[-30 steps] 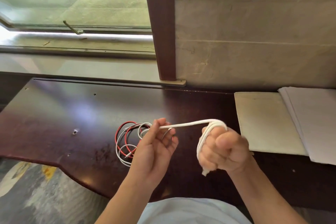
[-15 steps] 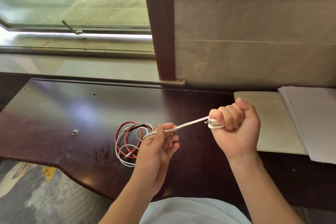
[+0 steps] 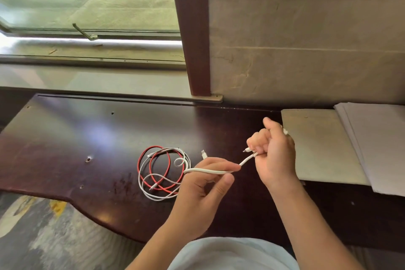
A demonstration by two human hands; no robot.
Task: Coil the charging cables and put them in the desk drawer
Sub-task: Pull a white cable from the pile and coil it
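Note:
A thick white cable [image 3: 208, 170] stretches between my hands above the dark desk [image 3: 65, 138]. My left hand [image 3: 203, 190] pinches it between thumb and fingers. My right hand [image 3: 274, 155] grips the part of it wound round its fingers, and a plug tip [image 3: 246, 150] pokes out at the left of the fist. On the desk to the left lie a red cable [image 3: 153, 173] and a thin white cable [image 3: 144, 190] in a loose tangle, with a white USB plug [image 3: 204, 154] beside them. No drawer is in view.
A beige pad [image 3: 317, 149] and a stack of white papers [image 3: 377, 144] lie on the desk's right side. A window [image 3: 87, 6] and a brown frame post [image 3: 192, 28] stand behind the desk. The patterned floor [image 3: 32, 237] shows past the curved front edge.
My right hand has turned over and wound more white cable round its fingers, moving right and up. My left hand has dropped a little and now feeds a slacker stretch of cable.

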